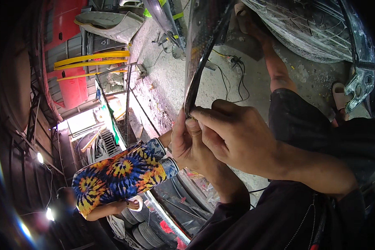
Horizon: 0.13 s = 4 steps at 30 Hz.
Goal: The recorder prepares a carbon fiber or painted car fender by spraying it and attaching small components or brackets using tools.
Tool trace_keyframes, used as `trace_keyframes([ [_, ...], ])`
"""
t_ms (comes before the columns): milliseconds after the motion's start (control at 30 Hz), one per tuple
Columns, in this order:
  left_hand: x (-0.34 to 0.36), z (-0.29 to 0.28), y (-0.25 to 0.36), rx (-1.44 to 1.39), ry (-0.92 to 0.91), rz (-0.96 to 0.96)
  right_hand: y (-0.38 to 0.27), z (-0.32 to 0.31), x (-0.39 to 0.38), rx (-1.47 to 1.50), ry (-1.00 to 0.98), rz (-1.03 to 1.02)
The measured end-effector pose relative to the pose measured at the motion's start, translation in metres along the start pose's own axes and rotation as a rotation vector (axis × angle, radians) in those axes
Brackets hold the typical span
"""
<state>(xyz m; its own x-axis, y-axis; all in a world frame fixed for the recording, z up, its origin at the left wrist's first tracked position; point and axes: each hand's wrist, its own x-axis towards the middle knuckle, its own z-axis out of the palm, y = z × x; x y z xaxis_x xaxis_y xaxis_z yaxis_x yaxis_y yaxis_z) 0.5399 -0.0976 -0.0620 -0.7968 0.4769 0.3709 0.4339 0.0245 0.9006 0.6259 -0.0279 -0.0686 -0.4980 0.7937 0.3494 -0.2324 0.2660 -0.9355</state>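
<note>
A long, narrow panel with a glossy dark face and a black edge runs down from the top of the view and tapers to a tip at my hands. My left hand is closed around this tip from below, thumb and fingers pressed together. From the right, my right hand pinches the same tip with its forefinger and thumb, its other fingers curled. The two hands touch at the fingertips. What exactly lies between the fingertips is hidden.
Another person in a tie-dye shirt stands at the left, a white thing in hand. Black cables lie on the concrete floor. A scuffed, curved car part is at the upper right. Yellow strips and red panels stand left.
</note>
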Motion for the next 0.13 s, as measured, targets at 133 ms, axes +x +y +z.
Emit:
trace_keyframes([
  [133, -0.019, -0.004, 0.009, 0.014, -0.035, 0.009, -0.01, -0.014, -0.016, 0.017, -0.02, 0.032],
])
